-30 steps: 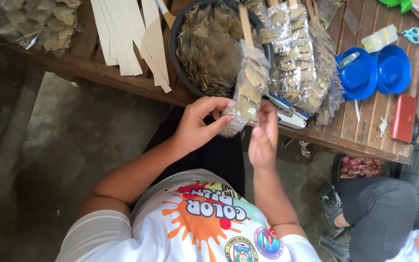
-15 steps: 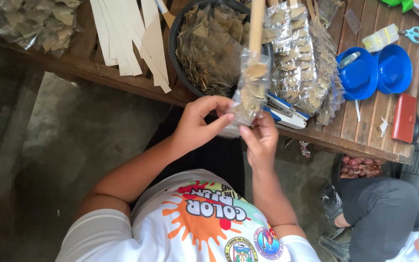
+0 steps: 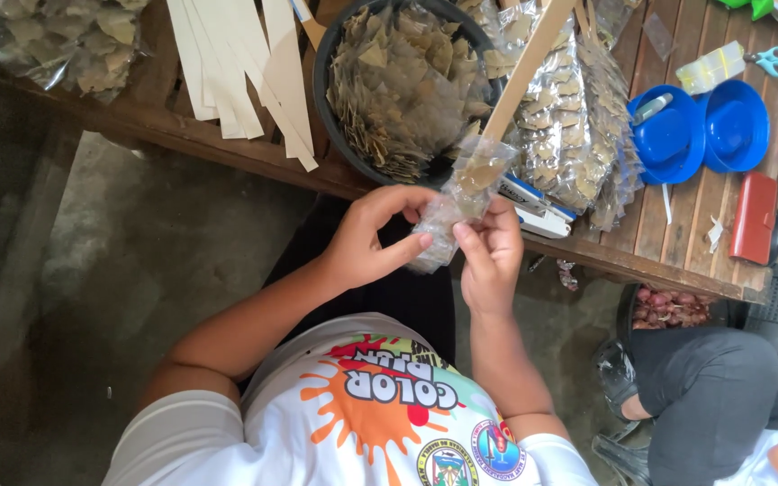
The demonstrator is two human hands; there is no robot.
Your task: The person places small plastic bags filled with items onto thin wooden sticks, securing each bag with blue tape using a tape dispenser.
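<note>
Where hands work, slatted wooden table (image 3: 677, 225), concrete floor (image 3: 92, 297)

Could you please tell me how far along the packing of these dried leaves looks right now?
Done: a heap of filled clear packets lies on the wooden table. In hand: the left hand and right hand hold a small clear bag with a flat wooden stick pushed into it. Left: the black basin is full of loose leaves.
</note>
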